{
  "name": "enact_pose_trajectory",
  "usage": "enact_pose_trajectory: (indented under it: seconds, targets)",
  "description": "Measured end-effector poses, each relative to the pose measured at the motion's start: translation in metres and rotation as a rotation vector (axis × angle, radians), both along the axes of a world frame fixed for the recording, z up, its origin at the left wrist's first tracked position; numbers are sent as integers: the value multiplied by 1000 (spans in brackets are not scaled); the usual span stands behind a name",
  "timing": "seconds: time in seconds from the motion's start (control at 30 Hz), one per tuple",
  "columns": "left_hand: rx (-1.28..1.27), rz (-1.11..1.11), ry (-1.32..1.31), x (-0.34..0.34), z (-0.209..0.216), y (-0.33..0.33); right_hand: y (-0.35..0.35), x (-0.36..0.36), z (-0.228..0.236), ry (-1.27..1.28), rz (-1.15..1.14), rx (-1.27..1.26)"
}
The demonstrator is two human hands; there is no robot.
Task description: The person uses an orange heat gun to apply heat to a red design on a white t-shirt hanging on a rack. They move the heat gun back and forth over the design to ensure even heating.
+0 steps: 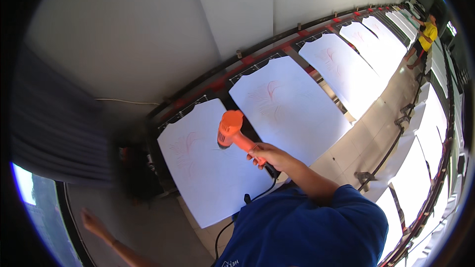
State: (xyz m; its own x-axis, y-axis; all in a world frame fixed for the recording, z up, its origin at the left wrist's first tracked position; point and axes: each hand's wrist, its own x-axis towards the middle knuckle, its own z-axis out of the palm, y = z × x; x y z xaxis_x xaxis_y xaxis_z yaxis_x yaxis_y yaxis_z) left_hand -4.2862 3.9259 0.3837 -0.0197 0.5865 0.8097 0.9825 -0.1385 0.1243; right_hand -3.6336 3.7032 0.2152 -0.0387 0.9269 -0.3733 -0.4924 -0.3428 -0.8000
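My right hand point(263, 155) is wrapped round the handle of an orange heat gun point(231, 124). Its dark nozzle points down toward the nearest white fabric panel point(208, 183), with a gap between them. Faint red and grey line prints mark that panel. From the base of the handle, a black cord point(228, 225) runs down past my blue shirt. My left hand point(93, 223) hangs out to the far left, away from the panels and beside a grey surface. It is blurred, so its fingers are hard to make out.
A second printed white panel point(292, 109) lies beside the first, with several more on the long rack curving away. Another rack of white panels point(428, 123) runs along the right. A person in yellow point(428, 33) stands far off in the aisle. A dark curtain point(59, 118) hangs left.
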Motion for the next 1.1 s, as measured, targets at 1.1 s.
enact_pose_trajectory:
  seconds: [1.1]
  targets:
    - [-1272,507,-1194,355,-408,-409,68,378,-8,-514,-261,-128]
